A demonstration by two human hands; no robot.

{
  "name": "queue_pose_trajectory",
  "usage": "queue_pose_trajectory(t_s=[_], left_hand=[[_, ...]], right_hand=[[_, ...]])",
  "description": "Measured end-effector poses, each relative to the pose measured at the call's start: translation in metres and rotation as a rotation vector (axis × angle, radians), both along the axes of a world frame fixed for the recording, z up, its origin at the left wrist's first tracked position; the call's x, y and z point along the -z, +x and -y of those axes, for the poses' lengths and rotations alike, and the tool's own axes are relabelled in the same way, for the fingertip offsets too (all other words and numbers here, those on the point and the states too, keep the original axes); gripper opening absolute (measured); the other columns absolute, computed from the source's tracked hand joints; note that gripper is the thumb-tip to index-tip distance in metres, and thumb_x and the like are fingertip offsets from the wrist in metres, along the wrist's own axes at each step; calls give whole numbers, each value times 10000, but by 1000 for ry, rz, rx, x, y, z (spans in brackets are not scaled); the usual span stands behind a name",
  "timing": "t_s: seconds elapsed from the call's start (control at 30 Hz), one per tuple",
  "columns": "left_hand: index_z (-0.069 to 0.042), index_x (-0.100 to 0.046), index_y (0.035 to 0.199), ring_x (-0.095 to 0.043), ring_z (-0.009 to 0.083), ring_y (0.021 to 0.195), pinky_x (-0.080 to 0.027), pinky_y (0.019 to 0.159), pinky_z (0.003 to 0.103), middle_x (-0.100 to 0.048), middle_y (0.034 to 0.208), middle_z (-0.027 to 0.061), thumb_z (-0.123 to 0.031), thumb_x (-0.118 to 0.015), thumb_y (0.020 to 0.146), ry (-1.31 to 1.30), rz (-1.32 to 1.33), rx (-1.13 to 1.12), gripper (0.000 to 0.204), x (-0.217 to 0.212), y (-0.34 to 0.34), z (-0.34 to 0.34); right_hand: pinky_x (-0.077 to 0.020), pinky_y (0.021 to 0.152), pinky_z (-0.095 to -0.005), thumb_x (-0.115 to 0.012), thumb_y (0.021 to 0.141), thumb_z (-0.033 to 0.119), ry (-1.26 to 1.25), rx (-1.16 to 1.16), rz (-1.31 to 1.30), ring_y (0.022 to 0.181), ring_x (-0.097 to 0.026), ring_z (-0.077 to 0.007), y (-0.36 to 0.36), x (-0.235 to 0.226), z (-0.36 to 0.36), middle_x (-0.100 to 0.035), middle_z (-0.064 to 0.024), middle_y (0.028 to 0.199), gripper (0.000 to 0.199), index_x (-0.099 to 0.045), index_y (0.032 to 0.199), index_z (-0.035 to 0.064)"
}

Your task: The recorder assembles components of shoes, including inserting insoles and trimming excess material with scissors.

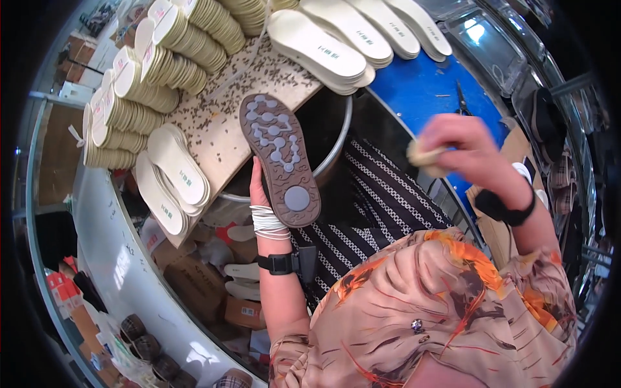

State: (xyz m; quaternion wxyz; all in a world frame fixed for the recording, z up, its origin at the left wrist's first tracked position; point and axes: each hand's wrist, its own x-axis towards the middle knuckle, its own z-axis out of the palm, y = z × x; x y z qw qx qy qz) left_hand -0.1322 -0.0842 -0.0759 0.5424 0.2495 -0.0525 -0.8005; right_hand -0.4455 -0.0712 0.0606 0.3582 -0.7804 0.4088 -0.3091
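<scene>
A shoe (281, 139) is held up with its brown patterned sole toward me; grey-blue rounded pads cover the forefoot and a grey disc marks the heel. My left hand (257, 186) grips it from the left edge, most fingers hidden behind it. White bands (269, 223) loop around that wrist. Off to the right, my right hand (462, 143) is raised, apart from the shoe and smeared by motion. Its closed fingers pinch a small pale pad (424, 157), perhaps a sponge or folded cloth; the blur hides its exact kind.
Stacks of cream insoles (187, 39) line a board (223, 132) strewn with small dark bits. More insoles (320, 48) lie at the back by a blue surface (414, 84), where dark scissors (462, 97) rest. Plaid shoes (145, 346) sit at lower left, cartons (244, 312) below.
</scene>
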Motion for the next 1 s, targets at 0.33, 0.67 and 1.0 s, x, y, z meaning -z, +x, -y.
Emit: queue_pose_trajectory(t_s=[0.33, 0.67, 1.0], left_hand=[[-28, -463, 1200, -562, 266, 1005, -457, 885, 396, -552, 1146, 139, -389, -422, 905, 97, -145, -14, 468, -7, -2, 2], [-42, -535, 1119, -592, 242, 897, -481, 817, 368, -605, 1032, 127, -377, -421, 906, 51, -3, 9, 412, -10, -5, 4], [-14, -573, 1046, -620, 221, 793, -509, 731, 349, -626, 959, 118, -336, -480, 890, 134, 101, -80, 370, 20, 0, 12]], right_hand=[[-483, 589, -303, -597, 655, -29, -51, -257, 74, 678, -588, -239, 155, 48, 49, -553, -79, 755, 158, -608, 802, 28], [-487, 612, -353, -597, 636, 77, -298, -385, -292, 722, -558, -253, 151, 71, 23, -520, -93, 757, 128, -559, 735, 5], [-472, 594, -333, -583, 630, 31, -331, -477, -305, 714, -525, -247, 152, 68, 2, -469, -86, 777, 150, -518, 766, 33]])
